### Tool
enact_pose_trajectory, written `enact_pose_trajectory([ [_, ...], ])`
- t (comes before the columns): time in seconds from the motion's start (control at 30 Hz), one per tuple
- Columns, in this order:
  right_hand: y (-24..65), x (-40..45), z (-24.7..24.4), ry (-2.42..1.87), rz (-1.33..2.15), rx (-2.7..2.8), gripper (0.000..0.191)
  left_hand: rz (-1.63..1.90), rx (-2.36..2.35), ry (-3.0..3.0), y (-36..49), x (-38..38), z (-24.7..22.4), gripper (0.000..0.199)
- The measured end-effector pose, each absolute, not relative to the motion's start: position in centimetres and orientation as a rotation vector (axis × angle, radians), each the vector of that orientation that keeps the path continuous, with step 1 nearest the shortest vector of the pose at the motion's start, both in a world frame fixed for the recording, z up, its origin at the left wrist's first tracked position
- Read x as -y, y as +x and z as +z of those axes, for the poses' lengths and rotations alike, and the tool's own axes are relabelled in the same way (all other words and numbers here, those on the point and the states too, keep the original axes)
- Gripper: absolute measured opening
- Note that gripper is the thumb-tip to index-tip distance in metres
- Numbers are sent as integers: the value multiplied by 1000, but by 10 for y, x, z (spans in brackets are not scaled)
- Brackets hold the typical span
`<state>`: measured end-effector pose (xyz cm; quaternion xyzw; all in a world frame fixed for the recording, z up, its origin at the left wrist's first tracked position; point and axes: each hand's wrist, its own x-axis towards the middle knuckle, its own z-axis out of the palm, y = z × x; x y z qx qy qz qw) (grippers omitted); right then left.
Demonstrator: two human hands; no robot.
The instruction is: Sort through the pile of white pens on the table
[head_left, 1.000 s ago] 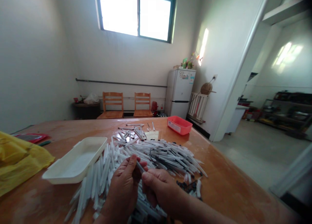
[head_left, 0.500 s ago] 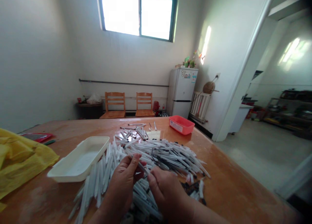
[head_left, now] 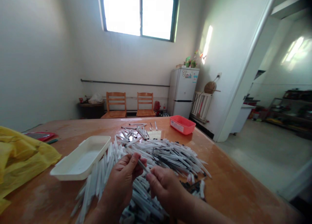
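Between my two hands a slim pen is held at a slant over the table. My left hand pinches its upper left end with thumb and fingers. At the lower right end, my right hand is closed round it. Behind the hands lies a heap of white pens, some with black parts. Translucent white tubes lie in a row left of my left hand. More pale tubes are piled beneath my hands. Small black and white pieces sit right of my right hand.
A cream plastic tray stands at the left, beside a yellow plastic bag. Toward the back right of the wooden table is a red plastic basket. Two wooden chairs and a refrigerator stand beyond the table.
The hands have barely moved, and both stay on the pen. A little more of the pen shows between them. The whole view has shifted slightly.
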<state>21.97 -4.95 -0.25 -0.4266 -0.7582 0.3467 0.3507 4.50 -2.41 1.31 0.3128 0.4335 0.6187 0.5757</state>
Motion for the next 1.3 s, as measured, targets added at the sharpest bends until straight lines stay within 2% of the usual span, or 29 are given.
enact_pose_trajectory([
  [0.1,224,56,2,-1105,556,2098,24,1681,-1119,549,27,15,16,28],
  [0.2,230,52,3,-1168,505,2096,24,1722,-1086,526,17,9,18,23],
  [0.3,237,38,0,-1283,477,2033,21,1630,-1090,605,21,10,15,27],
  [0.4,242,28,-4,-1389,442,1958,32,1605,-1196,820,28,14,13,34],
  [0.47,243,27,-4,-1389,438,1927,34,1610,-1301,1052,30,18,12,37],
  [0.63,242,30,0,-1200,493,1815,17,1512,-1450,1861,33,25,9,32],
  [0.83,243,31,7,-1036,770,1684,35,1172,-1557,2556,39,26,1,32],
  [0.93,244,30,8,-1080,773,1693,41,1055,-1584,2715,41,26,-1,31],
  [1.3,248,27,11,-1156,673,1853,41,872,-1568,2817,47,29,5,28],
])
